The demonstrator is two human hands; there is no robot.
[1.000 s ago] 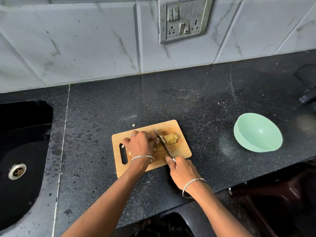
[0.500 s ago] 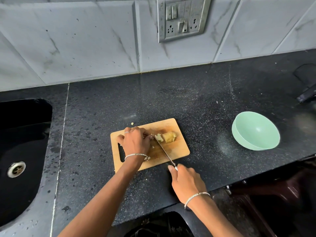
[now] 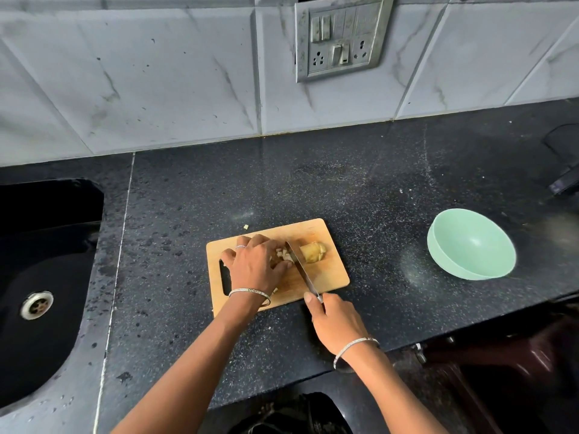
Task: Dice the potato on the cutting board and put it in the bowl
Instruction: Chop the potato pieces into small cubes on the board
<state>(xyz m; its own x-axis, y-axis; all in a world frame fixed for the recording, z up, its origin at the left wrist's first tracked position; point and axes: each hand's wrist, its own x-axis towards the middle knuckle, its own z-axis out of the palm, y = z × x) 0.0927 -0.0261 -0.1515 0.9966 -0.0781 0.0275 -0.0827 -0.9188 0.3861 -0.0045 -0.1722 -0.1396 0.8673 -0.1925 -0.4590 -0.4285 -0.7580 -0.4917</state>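
A wooden cutting board (image 3: 329,277) lies on the black counter. On its right part sits a yellowish potato chunk (image 3: 313,252). Small cut potato pieces (image 3: 283,254) lie just left of it, partly under my left hand (image 3: 255,264), whose fingers curl over them. My right hand (image 3: 336,324) grips the handle of a knife (image 3: 302,270). Its blade runs across the board between the cut pieces and the chunk. A mint green bowl (image 3: 471,244) stands empty to the right of the board.
A black sink (image 3: 40,277) with a metal drain takes up the left. One stray potato bit (image 3: 246,227) lies on the counter behind the board. A tiled wall with a switch plate (image 3: 340,37) stands behind. A dark object (image 3: 564,183) sits at the far right.
The knife blade has moved from the near side of the board back up between the cut pieces and the chunk. My left hand shifted slightly over the cut pieces.
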